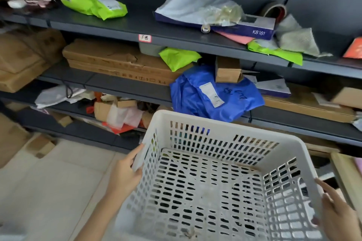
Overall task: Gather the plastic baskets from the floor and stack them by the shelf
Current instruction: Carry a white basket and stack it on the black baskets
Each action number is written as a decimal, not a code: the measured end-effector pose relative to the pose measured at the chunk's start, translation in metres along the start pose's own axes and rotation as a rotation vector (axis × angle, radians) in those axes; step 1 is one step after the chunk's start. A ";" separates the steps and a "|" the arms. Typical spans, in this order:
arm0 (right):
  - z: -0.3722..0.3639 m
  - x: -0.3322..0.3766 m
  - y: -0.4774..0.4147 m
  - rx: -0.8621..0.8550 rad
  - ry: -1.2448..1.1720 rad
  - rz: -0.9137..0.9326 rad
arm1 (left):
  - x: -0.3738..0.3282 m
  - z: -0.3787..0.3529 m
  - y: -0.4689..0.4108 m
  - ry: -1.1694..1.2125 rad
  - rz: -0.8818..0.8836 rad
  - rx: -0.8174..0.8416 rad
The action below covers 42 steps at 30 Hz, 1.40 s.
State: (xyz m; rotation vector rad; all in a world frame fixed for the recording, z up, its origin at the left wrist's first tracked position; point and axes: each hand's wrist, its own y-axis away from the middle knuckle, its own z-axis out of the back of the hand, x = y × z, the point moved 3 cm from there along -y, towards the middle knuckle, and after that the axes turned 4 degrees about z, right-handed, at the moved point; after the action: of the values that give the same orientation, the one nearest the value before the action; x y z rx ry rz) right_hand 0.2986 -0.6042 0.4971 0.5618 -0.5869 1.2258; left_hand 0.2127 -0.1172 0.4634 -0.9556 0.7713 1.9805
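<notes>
A large white plastic basket [231,129] with slotted walls and floor fills the lower right of the head view, held up in front of the dark shelf [125,86]. It holds nothing. My left hand [125,172] grips its left rim, fingers along the outside. My right hand [337,215] holds the right rim near the frame's edge. The basket's near side is cut off by the bottom of the frame.
The shelf unit carries brown cardboard boxes [115,62], a blue bag [213,94], green bags [94,2] and a purple keyboard box [252,29]. Light tile floor [49,182] lies at the lower left, with small boxes [41,145] by the shelf foot. A wooden frame [344,172] stands at right.
</notes>
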 end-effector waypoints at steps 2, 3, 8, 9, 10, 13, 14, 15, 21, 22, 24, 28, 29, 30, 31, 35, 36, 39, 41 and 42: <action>0.000 0.019 -0.009 -0.003 0.070 -0.016 | -0.003 -0.018 -0.012 -0.009 0.019 0.010; -0.006 0.024 -0.013 0.013 0.054 -0.013 | -0.003 -0.027 -0.021 -0.012 0.026 0.011; -0.035 0.005 -0.056 0.075 0.121 -0.075 | 0.000 -0.071 -0.067 -0.049 0.056 0.003; -0.041 0.001 -0.065 0.083 0.128 -0.102 | 0.002 -0.080 -0.073 -0.055 0.049 0.006; -0.049 -0.007 -0.075 0.074 0.154 -0.105 | 0.004 -0.087 -0.077 -0.074 0.044 0.012; -0.071 -0.034 -0.096 0.094 0.184 -0.175 | 0.012 -0.101 -0.089 -0.112 0.020 0.012; -0.079 -0.040 -0.100 0.110 0.201 -0.188 | 0.019 -0.105 -0.094 -0.130 0.019 0.016; -0.086 -0.044 -0.102 0.128 0.216 -0.198 | 0.026 -0.109 -0.099 -0.149 0.025 0.024; -0.104 -0.064 -0.112 0.164 0.216 -0.140 | 0.039 -0.118 -0.107 -0.145 0.030 0.023; -0.103 -0.069 -0.113 0.163 0.221 -0.125 | 0.039 -0.118 -0.106 -0.146 0.031 0.020; -0.100 -0.080 -0.115 0.176 0.233 -0.104 | 0.038 -0.117 -0.105 -0.157 0.032 0.006; -0.098 -0.076 -0.115 0.206 0.225 -0.086 | 0.041 -0.117 -0.102 -0.115 0.051 0.005; -0.099 -0.071 -0.114 0.225 0.216 -0.077 | 0.042 -0.116 -0.102 -0.108 0.058 0.009; -0.100 -0.069 -0.112 0.249 0.218 -0.064 | 0.043 -0.116 -0.102 -0.111 0.059 0.009; -0.101 -0.069 -0.112 0.275 0.235 -0.045 | 0.043 -0.115 -0.102 -0.118 0.061 0.005; -0.105 -0.069 -0.108 0.339 0.325 -0.008 | 0.035 -0.116 -0.100 -0.191 0.034 -0.005; -0.106 -0.070 -0.107 0.340 0.339 -0.013 | 0.032 -0.116 -0.099 -0.209 0.029 -0.005; -0.107 -0.071 -0.104 0.355 0.358 -0.021 | 0.021 -0.115 -0.097 -0.243 0.032 -0.007; -0.105 -0.073 -0.107 0.353 0.352 -0.022 | 0.016 -0.116 -0.094 -0.296 0.028 0.011; -0.104 -0.074 -0.108 0.353 0.352 -0.029 | 0.015 -0.116 -0.094 -0.313 0.031 0.024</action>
State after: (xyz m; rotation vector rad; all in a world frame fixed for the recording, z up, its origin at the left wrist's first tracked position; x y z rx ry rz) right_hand 0.3973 -0.6108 0.3621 0.6261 -0.0637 1.3714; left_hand 0.3260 -0.1534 0.3725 -0.6010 0.6343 2.0772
